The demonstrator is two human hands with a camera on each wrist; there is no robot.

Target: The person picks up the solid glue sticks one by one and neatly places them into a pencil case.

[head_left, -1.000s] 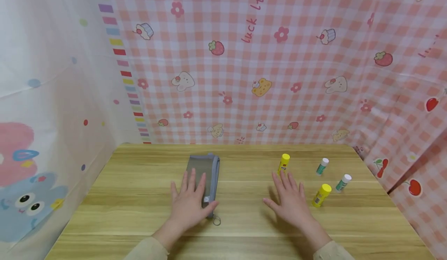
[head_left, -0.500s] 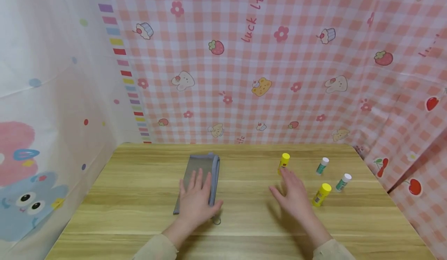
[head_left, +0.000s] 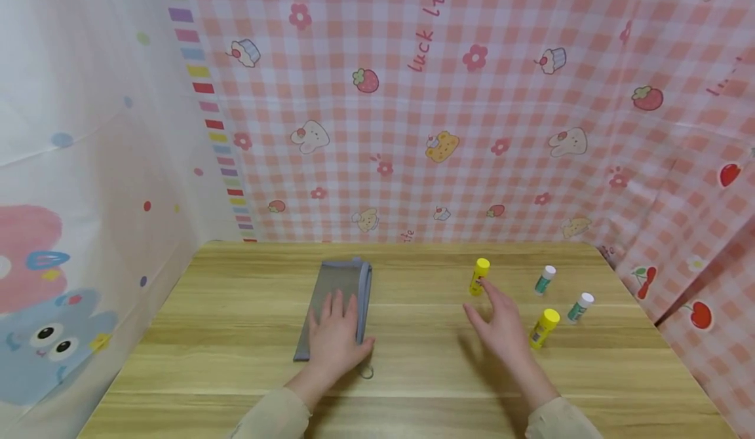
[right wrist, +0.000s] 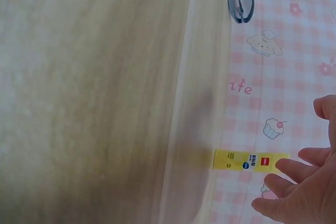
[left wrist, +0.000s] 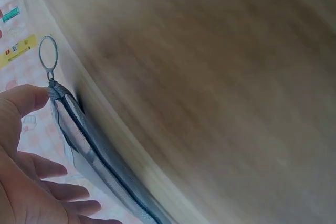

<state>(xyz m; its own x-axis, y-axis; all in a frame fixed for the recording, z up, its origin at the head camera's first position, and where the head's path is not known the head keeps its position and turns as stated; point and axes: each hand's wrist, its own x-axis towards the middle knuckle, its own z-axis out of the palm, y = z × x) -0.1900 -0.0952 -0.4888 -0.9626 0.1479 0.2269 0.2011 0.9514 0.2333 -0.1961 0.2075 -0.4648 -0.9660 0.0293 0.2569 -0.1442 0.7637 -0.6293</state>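
A grey mesh zipper pouch lies flat on the table, its metal ring at the near corner. Over its lower part is my left hand, fingers spread. The left wrist view shows the thumb beside the zipper end of the pouch; whether it touches I cannot tell. My right hand reaches toward the back yellow glue stick, which stands upright. Its fingers are slightly bent, thumb apart, and nothing is gripped. In the right wrist view the fingertips appear near the capped end of that glue stick.
Right of the right hand stands another yellow glue stick. Two smaller green ones with white caps stand farther right. The wooden table ends against a pink checked cloth at the back, with cloths at both sides.
My left hand has shifted right and slightly nearer over the pouch. The right hand has turned and moved a little right, its fingers drawing together beside the back yellow glue stick.
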